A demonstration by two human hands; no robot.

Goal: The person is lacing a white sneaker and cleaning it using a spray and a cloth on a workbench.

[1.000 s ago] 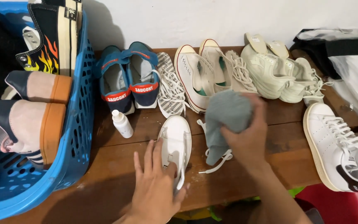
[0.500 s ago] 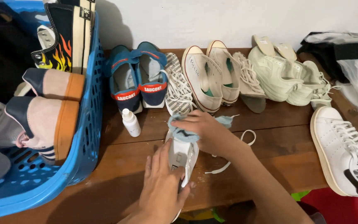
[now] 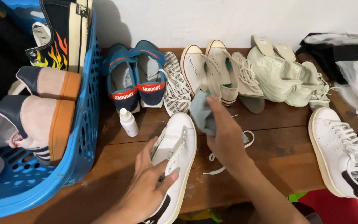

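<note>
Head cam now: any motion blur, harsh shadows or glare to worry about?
Head view: right hand and its blue-grey cloth are slightly motion-smeared; left hand on the white sneaker is sharper. The blue basket casts a dark shadow on the white wall. Light is soft, no glare; frame edges bend slightly.

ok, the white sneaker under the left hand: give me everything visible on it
The white low-top sneaker looks like smooth leather, with a pale rubber sole edge and a black heel patch at the bottom of the picture. Its eyelets are empty; a loose white lace lies beside it. It lies tilted on the brown wooden table, toe toward the wall. The left hand presses on its opening; the right hand, beside it, holds a grey-blue cloth.
</note>
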